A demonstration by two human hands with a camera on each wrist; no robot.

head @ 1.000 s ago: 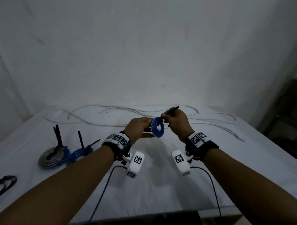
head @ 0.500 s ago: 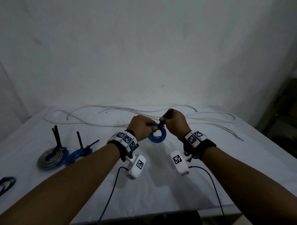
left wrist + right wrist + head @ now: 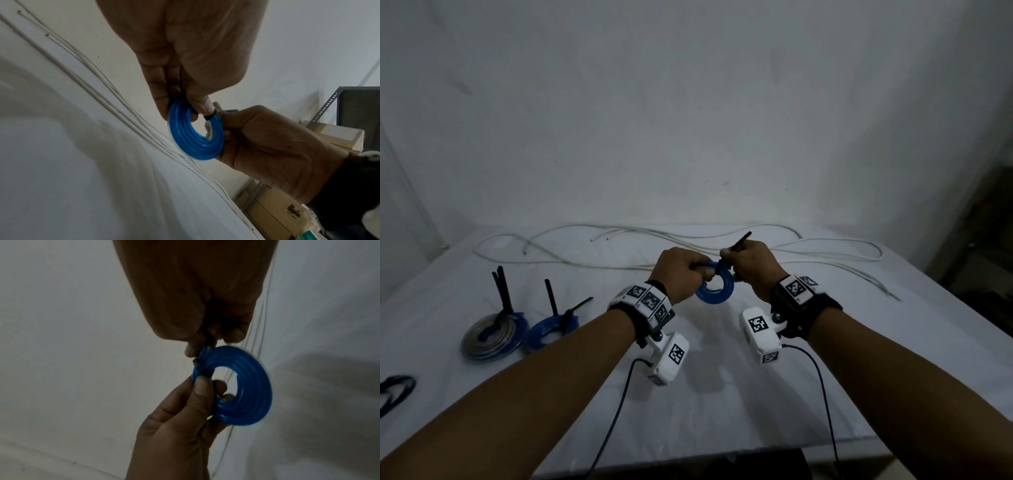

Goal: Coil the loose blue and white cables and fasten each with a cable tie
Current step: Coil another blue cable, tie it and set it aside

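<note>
Both hands (image 3: 717, 270) on blue coil (image 3: 715, 291)

Bare forearms; black wrist straps (image 3: 803, 310) bearing white blocks with black square-code markers (image 3: 649, 301); white camera housings (image 3: 667, 358) beneath each wrist, trailing dark cables (image 3: 616, 411)

My head camera looks forward and down across the white cloth-covered table (image 3: 722, 394) toward the wall. Each wrist camera looks along its hand from close in, and both share the flat coiled blue plastic cable (image 3: 197, 138) (image 3: 244, 386) (image 3: 715, 291) with the head view.
</note>
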